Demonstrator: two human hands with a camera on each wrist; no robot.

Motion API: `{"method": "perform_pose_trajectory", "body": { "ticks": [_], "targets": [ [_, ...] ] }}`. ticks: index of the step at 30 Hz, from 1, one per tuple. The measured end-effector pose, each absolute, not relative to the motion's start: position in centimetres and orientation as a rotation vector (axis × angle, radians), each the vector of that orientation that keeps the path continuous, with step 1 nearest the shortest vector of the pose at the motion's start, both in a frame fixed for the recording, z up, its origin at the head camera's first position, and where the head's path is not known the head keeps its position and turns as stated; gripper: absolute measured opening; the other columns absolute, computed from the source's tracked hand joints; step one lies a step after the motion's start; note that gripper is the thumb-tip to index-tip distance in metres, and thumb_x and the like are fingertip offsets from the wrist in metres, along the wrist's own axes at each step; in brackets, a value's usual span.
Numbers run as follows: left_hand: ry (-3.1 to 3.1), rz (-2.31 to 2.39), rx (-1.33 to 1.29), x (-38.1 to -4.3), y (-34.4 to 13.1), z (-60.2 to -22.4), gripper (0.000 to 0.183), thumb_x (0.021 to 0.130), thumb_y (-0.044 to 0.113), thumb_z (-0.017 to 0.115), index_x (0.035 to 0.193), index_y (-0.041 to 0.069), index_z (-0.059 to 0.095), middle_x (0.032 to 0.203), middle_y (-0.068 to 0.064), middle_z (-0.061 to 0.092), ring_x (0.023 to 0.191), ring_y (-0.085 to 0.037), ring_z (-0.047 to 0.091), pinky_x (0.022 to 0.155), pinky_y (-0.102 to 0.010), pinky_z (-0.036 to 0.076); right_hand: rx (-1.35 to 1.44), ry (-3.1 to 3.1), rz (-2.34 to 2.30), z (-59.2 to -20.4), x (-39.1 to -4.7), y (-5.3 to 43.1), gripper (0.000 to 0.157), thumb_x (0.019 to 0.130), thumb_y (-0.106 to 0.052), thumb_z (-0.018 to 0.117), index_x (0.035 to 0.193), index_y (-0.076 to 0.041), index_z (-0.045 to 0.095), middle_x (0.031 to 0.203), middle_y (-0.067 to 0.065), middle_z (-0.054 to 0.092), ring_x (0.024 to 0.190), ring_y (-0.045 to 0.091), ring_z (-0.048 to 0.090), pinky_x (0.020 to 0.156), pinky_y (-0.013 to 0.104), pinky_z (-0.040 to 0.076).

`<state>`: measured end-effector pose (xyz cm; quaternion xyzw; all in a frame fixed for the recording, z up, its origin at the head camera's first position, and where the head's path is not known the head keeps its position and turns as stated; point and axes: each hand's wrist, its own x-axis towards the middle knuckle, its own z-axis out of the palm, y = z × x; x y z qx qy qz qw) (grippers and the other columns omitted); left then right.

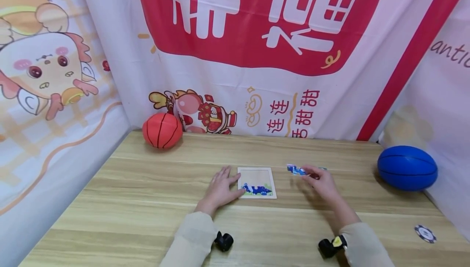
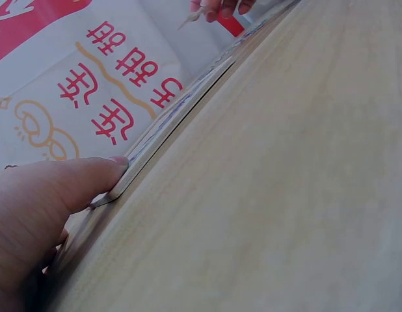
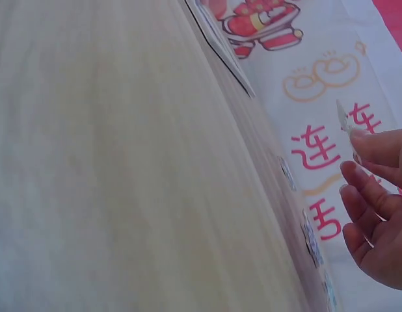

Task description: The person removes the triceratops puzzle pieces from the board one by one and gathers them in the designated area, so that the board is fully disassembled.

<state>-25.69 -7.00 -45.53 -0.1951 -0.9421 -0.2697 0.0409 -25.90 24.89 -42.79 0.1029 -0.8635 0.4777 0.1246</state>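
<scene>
A white-rimmed puzzle tray (image 1: 255, 176) lies on the table in the head view, with blue and green pieces (image 1: 257, 189) fitted along its near side and the far part bare. My left hand (image 1: 220, 189) rests at its left side, fingers spread and the thumb touching the rim near the lower left corner. Right of the tray, my right hand (image 1: 320, 182) pinches a thin puzzle piece (image 3: 344, 117) between thumb and fingertips, raised above the table. Loose puzzle pieces (image 3: 311, 240) lie on the table beneath and beyond that hand, partly hidden by it in the head view.
A red ball (image 1: 162, 131) marked like a basketball sits at the back left of the wooden table (image 1: 147, 218). On the right are a blue ball (image 1: 407, 168) and a round chip (image 1: 425, 233). Printed cloth (image 1: 257, 63) hangs along the table's back edge.
</scene>
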Motion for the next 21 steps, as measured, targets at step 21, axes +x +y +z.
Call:
{"method": "perform_pose_trajectory", "body": {
  "ticks": [21],
  "targets": [
    [-2.89,-0.827,-0.602,-25.8,-7.0,-45.6,0.062,0.076,0.052,0.054,0.125,0.015,0.047,0.138,-0.019,0.019,0.127,-0.031,0.011,0.1,-0.044,0.01,0.349,-2.64,1.194,-45.1,-26.3,25.7,0.027,0.074,-0.007,0.067,0.099,0.002,0.063,0.093,0.016,0.06,0.088,0.031,0.052,0.077,0.042,0.041]
  ]
}}
